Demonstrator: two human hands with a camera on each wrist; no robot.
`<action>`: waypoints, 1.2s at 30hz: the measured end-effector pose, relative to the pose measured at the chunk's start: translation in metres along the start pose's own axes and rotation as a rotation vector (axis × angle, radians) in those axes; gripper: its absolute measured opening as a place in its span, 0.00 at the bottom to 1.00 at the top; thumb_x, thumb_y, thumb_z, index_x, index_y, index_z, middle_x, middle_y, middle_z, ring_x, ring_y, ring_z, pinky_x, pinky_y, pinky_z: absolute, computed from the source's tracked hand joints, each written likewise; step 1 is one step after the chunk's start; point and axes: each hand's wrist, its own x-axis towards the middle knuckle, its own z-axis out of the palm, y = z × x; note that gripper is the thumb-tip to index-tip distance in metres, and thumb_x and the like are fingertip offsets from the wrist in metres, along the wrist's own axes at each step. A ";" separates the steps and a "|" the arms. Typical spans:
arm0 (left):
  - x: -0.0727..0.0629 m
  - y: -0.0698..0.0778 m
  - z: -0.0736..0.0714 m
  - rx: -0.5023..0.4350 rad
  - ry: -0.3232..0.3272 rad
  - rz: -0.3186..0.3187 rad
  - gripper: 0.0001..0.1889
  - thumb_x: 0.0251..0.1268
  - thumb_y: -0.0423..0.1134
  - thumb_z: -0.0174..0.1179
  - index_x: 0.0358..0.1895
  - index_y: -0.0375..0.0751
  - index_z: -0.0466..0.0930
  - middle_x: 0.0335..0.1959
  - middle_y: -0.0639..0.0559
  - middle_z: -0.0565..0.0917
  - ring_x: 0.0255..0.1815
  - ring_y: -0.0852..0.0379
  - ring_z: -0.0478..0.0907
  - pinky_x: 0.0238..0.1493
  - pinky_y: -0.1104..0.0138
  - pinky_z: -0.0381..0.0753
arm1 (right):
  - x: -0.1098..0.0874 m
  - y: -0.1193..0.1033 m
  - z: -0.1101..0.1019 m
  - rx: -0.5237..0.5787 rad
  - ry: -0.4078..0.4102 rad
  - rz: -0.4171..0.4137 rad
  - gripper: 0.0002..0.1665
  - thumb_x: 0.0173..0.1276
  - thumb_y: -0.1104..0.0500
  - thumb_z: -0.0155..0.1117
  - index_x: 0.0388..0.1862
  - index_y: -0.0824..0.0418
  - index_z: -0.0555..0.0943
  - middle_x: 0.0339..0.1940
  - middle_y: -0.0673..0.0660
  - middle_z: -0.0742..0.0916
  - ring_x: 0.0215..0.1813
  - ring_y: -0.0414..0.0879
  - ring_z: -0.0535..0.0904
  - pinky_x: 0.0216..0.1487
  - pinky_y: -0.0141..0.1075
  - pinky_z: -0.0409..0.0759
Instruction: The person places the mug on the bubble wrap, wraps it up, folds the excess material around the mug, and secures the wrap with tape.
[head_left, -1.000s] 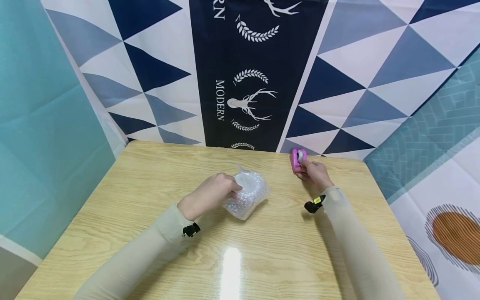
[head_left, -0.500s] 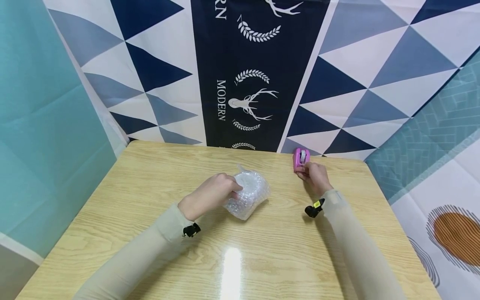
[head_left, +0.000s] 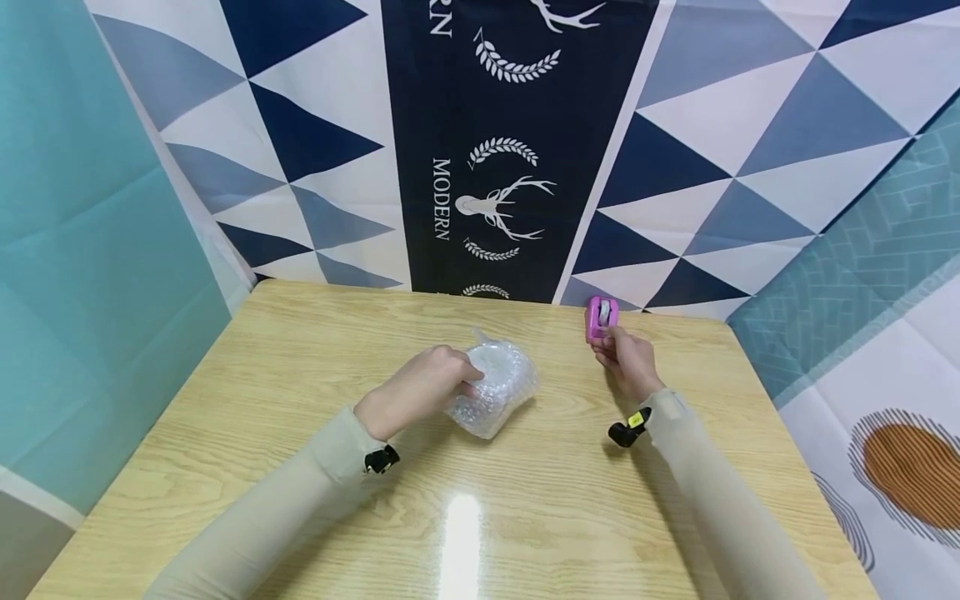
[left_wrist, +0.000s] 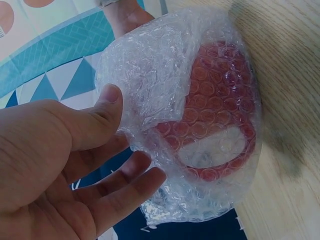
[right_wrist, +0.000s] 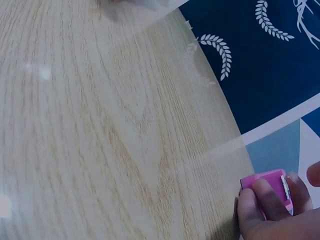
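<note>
A mug with a red handle (left_wrist: 220, 112), wrapped in bubble wrap (head_left: 498, 379), rests on the wooden table right of my left hand (head_left: 431, 383). In the left wrist view, that hand pinches the wrap's edge with the thumb on top; some fingertips are behind it. Most of the mug's body is hidden under the folds. At the table's back edge, my right hand (head_left: 630, 358) holds the near end of a pink tape dispenser (head_left: 602, 312) with a roll of clear tape. The right wrist view has the fingers (right_wrist: 270, 197) against the dispenser's side.
The wooden table (head_left: 337, 325) meets a patterned cloth backdrop (head_left: 487, 150) at its back edge. A teal cloth (head_left: 97, 250) hangs at the left, and another patterned cloth (head_left: 885, 350) at the right. A bright light reflection lies on the table's front part.
The tape dispenser has shifted slightly right and turned straighter, and my right hand has drawn back a little toward its near end. The left hand and wrapped mug have stayed put.
</note>
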 end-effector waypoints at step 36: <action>-0.001 -0.002 -0.002 -0.018 0.003 0.007 0.08 0.63 0.34 0.71 0.44 0.44 0.92 0.37 0.51 0.91 0.39 0.60 0.88 0.45 0.70 0.87 | 0.005 0.007 -0.012 -0.358 -0.028 -0.151 0.24 0.79 0.55 0.50 0.62 0.71 0.77 0.40 0.47 0.92 0.45 0.35 0.87 0.54 0.27 0.84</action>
